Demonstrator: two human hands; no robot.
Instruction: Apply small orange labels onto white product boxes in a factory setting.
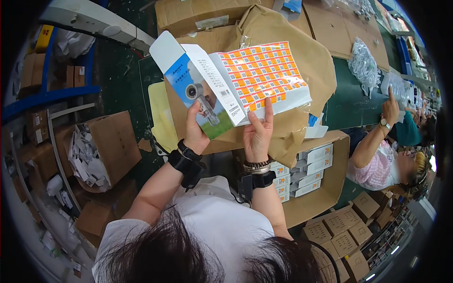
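Observation:
My left hand [196, 130] grips a printed cardboard box [187, 89] by its lower left side. The box is tilted, its end flap standing open at the top left; a round-headed handheld device is pictured on its blue and green face. Behind and to the right of it lies a white sheet of orange labels [264, 70], several label places along its lower edge bare. My right hand [258, 137] is at that lower edge, index finger stretched onto the labels and thumb apart from it near the box's corner. No label shows clearly between those fingers.
Brown wrapping paper [314, 70] covers the bench under the sheet. An open carton [337, 165] of white boxes stands at the right, and a carton of white pieces [118, 146] at the left. Bagged clear parts [364, 63] and a co-worker [373, 158] are farther right.

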